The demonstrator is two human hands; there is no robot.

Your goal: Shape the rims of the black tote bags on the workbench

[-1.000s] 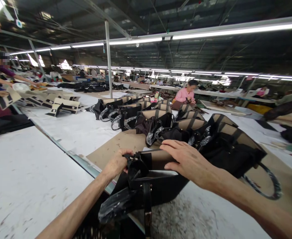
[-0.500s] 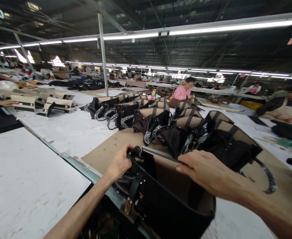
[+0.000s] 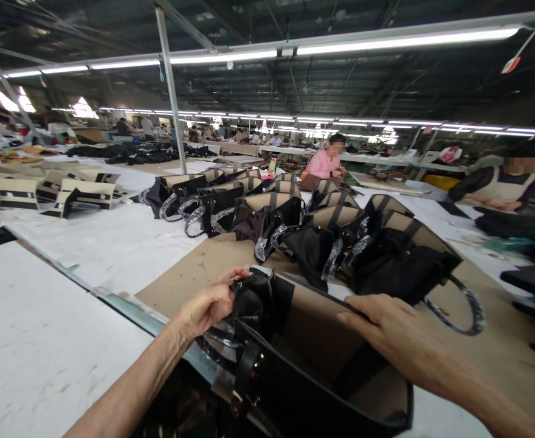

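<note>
Right in front of me, tilted at the table edge, is a black handbag (image 3: 313, 371) with a beige lining and gold-coloured fittings. Its top gapes wide, showing the inside. My left hand (image 3: 210, 304) grips the bag's far left corner, fingers curled round bunched black fabric. On the far rim, my right hand (image 3: 381, 319) pinches the edge between thumb and fingers. A handle wrapped in clear plastic (image 3: 219, 334) hangs beside the bag's left end, below my left hand.
Beyond my hands stand several similar black bags (image 3: 267, 213) on brown board (image 3: 176, 274). Beige-and-black panels (image 3: 87, 191) lie at the left. A metal post (image 3: 171, 91) rises behind the bags. Co-workers sit across the tables, one in a pink top (image 3: 323, 163), another in an apron (image 3: 500, 185).
The bag's mouth is spread wider, and more of its lining shows. My right hand has shifted a little right along with the rim. The whole view has turned slightly right.
</note>
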